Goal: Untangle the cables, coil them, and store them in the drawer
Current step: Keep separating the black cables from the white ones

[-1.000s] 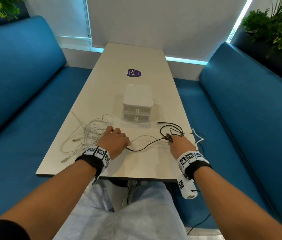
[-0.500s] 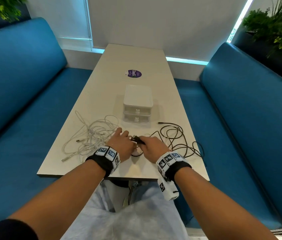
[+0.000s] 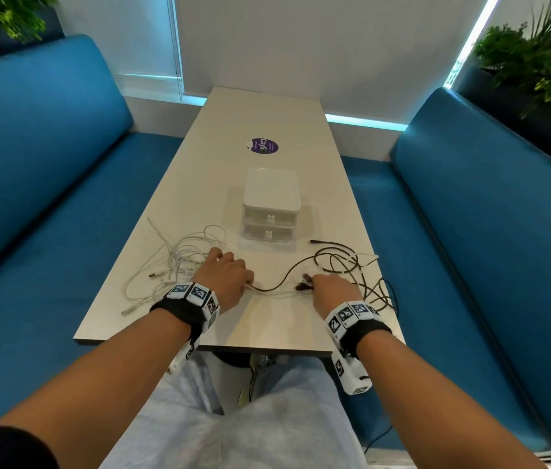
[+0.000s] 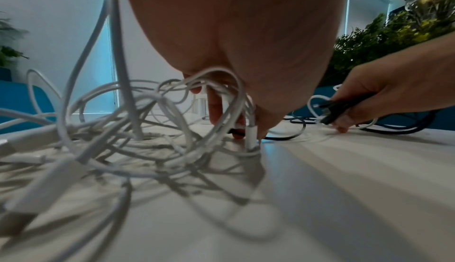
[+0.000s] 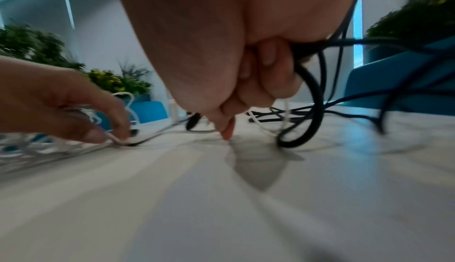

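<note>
Both hands are down on the table [image 3: 199,184] near its front edge, set apart.

Left hand [image 3: 225,280]: fingers are curled down into the tangle of white cables [image 3: 179,262]. In the left wrist view a white connector [image 4: 251,136] is pinched upright at the fingertips, with loops of white cable draped round the fingers [image 4: 215,106]. The end of the black cable is pinned under the same fingertips.

Right hand [image 3: 333,291]: fingers are closed round a bunch of the black cable [image 3: 338,262], with dark plug ends [image 3: 302,284] sticking out on the thumb side. A thin white strand is also caught in this grip, seen in the left wrist view. The thumb tip is pressed to the table.

One run of black cable is stretched in a sagging line between the two hands. The rest of it is piled in loose loops at the right edge of the table, partly hanging over.

The drawer unit [image 3: 271,204], two drawers stacked, both closed, is just beyond the hands at table centre. A purple sticker [image 3: 262,146] is seen further back.
</note>
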### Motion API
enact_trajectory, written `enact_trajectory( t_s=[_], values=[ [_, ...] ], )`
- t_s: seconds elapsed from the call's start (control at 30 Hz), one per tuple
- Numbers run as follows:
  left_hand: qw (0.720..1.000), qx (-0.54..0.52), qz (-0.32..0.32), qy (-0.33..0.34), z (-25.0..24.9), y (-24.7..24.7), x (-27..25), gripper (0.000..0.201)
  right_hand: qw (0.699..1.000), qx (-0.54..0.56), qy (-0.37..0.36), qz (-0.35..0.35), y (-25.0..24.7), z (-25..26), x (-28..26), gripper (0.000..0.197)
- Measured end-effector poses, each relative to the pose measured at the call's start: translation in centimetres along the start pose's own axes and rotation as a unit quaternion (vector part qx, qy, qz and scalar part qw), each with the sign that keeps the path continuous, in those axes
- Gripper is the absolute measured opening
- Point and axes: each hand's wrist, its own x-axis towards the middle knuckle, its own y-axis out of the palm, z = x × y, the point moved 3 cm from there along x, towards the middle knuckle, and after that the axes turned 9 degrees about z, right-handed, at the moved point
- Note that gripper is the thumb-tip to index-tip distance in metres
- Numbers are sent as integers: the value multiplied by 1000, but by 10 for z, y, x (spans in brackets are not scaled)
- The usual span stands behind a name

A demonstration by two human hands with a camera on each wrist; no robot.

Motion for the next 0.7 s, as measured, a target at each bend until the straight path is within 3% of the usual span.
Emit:
enact_trajectory(
  t_s=[0.17, 0.53, 0.7],
  values=[
    [1000, 7, 6, -4, 5, 0, 1, 22, 998, 38, 58, 12, -11, -20, -4, 27],
    [998, -42, 8, -35, -14, -4, 7, 30, 977, 132, -153, -67, -16, 19, -12, 29],
    [997, -71, 1, -11, -23, -5, 9, 25, 975, 129, -174, -51, -11, 45, -8, 26]
  ],
)
